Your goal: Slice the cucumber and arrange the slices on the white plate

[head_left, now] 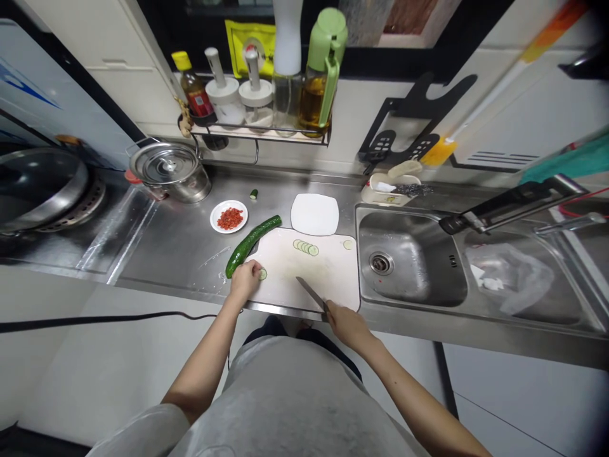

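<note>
On the left part of the white cutting board (pixel 280 289), my left hand (pixel 245 280) is closed, its fingertips pinched at the edge of a round cucumber slice (pixel 263 274). My right hand (pixel 346 322) grips a kitchen knife (pixel 311 292) by its handle near the board's front right edge. The blade points up and left over the board, apart from any slice. A row of several overlapping cucumber slices (pixel 305 247) lies near the back of the board, and one more slice (pixel 347 244) is at its back right corner. A long green cucumber (pixel 252 244) rests slantwise along the board's left side.
Behind the board sits a white square plate (pixel 314 214). A small plate of chopped red pieces (pixel 230 219) and a cucumber end (pixel 254 194) are to the left. Farther left stands a lidded steel pot (pixel 178 174). The sink (pixel 413 254) adjoins the board's right.
</note>
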The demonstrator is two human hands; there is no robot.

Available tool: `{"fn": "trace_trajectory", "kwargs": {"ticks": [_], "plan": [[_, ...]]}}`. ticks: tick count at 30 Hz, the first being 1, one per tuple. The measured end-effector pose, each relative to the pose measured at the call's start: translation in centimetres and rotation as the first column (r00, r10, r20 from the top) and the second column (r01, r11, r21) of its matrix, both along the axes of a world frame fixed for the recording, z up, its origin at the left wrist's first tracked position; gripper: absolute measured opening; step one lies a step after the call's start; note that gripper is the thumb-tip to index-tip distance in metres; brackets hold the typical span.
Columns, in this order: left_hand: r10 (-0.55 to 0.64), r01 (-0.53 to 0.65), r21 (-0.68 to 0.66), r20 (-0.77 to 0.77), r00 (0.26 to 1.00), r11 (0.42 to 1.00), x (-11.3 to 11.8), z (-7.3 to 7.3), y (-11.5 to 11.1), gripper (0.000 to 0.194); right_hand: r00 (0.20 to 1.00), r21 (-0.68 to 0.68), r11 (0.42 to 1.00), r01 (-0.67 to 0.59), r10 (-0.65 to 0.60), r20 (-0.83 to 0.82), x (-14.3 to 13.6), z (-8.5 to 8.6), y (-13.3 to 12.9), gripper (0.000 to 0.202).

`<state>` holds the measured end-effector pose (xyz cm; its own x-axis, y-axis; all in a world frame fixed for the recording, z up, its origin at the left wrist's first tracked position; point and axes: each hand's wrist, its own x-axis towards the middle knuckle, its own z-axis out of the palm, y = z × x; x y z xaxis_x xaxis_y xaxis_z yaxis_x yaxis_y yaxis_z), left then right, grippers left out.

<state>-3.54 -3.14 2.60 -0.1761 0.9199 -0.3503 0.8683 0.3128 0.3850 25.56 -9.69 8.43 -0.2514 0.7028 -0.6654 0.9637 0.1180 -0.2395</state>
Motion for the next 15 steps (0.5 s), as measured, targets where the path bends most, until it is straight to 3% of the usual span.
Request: {"fn": "trace_trajectory", "kwargs": {"ticks": [15], "plan": [[-0.089, 0.107, 0.130, -0.139, 0.986, 0.986, 0.21, -0.88, -0.63, 0.021, 0.999, 0.016, 1.000, 0.024, -0.024, -0.036, 0.23, -0.55, -0.21, 0.035]]}}
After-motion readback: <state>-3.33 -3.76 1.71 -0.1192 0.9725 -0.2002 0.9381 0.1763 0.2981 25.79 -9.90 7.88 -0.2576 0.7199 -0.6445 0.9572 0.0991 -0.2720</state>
